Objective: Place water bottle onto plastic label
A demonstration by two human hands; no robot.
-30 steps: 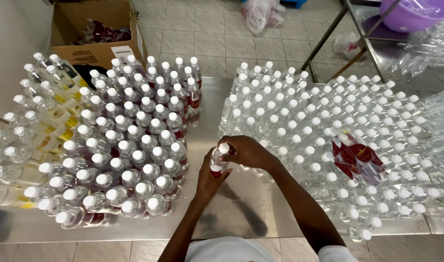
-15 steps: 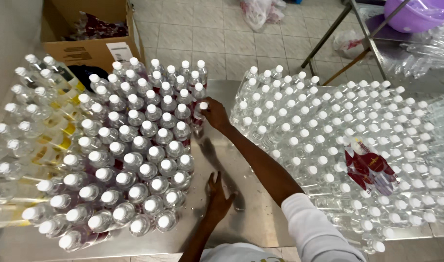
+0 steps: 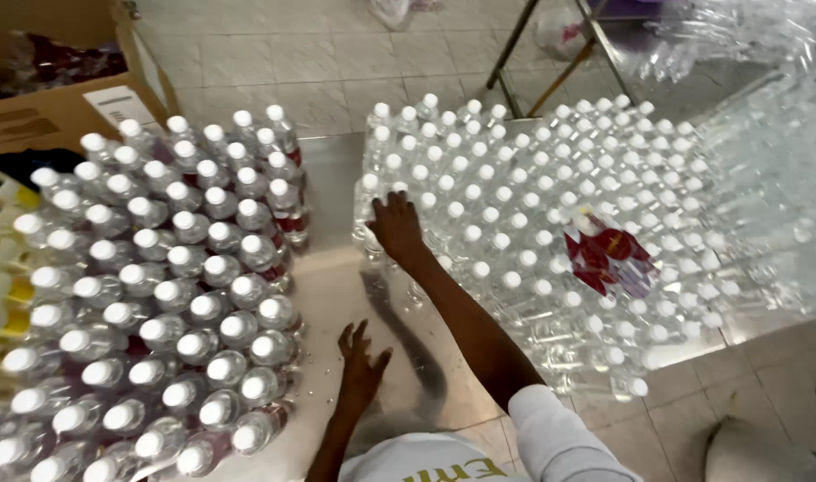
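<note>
On the steel table (image 3: 336,178), two crowds of small clear bottles with white caps stand either side of a bare central strip. Left of that strip stands the labelled batch (image 3: 158,295), the bottles packed cap to cap, with red labels showing on the ones along its inner edge. Right of the strip stands the unlabelled batch (image 3: 533,223), a wider block of plain clear bottles, and a loose bunch of red labels (image 3: 608,259) lies on top of its caps toward the far right.

The right hand (image 3: 397,228) reaches across the strip to the near-left edge of the unlabelled batch, fingers curled down over the caps of the bottles there; whether they grip one cannot be told. The left hand (image 3: 359,361) rests on the bare strip close to the body, fingers spread wide and holding nothing.

Beyond the table's far left corner, an open cardboard box (image 3: 69,98) on the tiled floor holds dark red packets.
</note>
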